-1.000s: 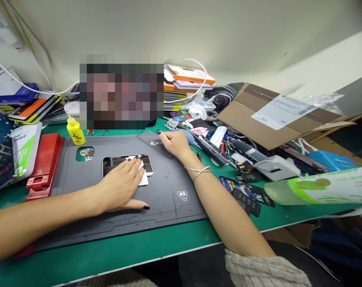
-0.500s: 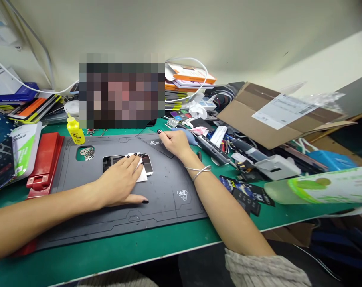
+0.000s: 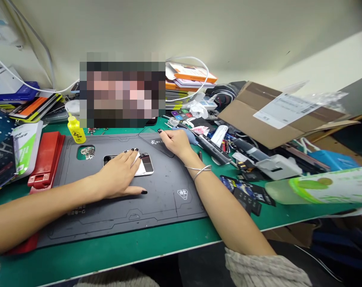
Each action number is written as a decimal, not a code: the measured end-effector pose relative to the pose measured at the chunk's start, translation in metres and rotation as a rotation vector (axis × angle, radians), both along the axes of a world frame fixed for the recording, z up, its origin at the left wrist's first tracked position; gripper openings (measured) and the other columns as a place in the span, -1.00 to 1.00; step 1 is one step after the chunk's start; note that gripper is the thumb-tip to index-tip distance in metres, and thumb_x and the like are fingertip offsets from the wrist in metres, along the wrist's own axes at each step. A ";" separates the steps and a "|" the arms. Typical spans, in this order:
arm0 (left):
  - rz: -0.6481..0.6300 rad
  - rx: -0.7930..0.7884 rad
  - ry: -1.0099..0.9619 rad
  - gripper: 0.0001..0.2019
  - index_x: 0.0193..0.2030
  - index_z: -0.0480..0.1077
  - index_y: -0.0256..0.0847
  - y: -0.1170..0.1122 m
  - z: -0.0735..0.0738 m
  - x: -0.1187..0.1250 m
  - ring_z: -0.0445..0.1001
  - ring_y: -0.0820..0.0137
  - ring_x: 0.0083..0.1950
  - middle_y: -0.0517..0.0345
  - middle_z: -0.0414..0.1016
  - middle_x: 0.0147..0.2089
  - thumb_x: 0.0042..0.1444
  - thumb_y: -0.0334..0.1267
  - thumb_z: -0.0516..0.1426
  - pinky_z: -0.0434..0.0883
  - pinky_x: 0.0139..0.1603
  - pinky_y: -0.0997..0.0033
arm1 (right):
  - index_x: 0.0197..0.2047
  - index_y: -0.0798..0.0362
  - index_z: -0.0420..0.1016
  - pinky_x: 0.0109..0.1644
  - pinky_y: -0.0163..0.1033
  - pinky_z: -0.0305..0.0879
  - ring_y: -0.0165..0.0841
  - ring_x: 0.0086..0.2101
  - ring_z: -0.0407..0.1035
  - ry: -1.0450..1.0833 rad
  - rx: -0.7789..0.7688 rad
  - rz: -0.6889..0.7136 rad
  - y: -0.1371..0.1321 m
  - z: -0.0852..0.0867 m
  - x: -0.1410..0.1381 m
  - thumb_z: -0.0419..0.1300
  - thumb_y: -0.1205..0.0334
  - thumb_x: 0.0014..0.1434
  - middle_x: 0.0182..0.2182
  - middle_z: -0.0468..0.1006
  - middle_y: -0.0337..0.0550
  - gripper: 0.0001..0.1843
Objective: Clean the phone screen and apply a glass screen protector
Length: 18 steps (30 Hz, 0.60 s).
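Observation:
My left hand (image 3: 121, 171) lies flat with its fingers stretched out, pressing a white wipe (image 3: 139, 166) onto the glass of a phone (image 3: 147, 164). The phone rests face up on a grey work mat (image 3: 157, 199), its left part mostly covered by the hand. To the right, my right hand (image 3: 177, 142) is closed, pinching the edge of a clear screen protector (image 3: 152, 139) with a dark border. The protector is tilted above the mat, and the mat's lettering shows through it.
Left of the mat are a red tool (image 3: 46, 159) and a yellow bottle (image 3: 76, 129). An opened cardboard box (image 3: 246, 107), tools, black cards (image 3: 246, 189) and a drink bottle (image 3: 318, 185) crowd the right side. A blurred-out screen (image 3: 122, 93) stands behind.
My left hand has slid slightly left over the phone with the wipe, uncovering more of the phone's right end. My right hand and the screen protector have hardly moved.

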<state>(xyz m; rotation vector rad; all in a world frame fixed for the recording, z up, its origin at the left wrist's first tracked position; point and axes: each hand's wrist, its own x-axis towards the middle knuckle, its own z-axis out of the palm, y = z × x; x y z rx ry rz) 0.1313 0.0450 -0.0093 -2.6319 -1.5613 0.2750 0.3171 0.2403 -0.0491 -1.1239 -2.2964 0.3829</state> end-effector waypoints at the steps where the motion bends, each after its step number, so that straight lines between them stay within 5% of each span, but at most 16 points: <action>1: -0.012 0.001 -0.011 -0.05 0.35 0.24 -0.59 -0.001 0.000 0.001 0.14 -0.16 0.47 -0.55 0.10 0.45 0.27 0.39 -0.09 0.20 0.41 -0.02 | -0.67 0.01 -0.06 -0.40 -0.19 -0.15 -0.42 -0.54 -0.09 0.000 0.000 -0.001 0.000 0.000 0.000 -0.05 -0.07 0.26 -0.67 0.00 -0.26 -0.44; 18: -0.007 0.002 -0.060 0.00 0.34 0.23 -0.64 -0.003 -0.002 0.002 0.12 -0.19 0.48 -0.58 0.09 0.45 0.23 0.42 -0.06 0.14 0.44 -0.01 | -0.71 0.02 -0.05 -0.41 -0.21 -0.14 -0.44 -0.55 -0.08 -0.005 0.004 -0.013 -0.001 0.001 0.000 0.01 0.00 0.27 -0.67 0.01 -0.27 -0.42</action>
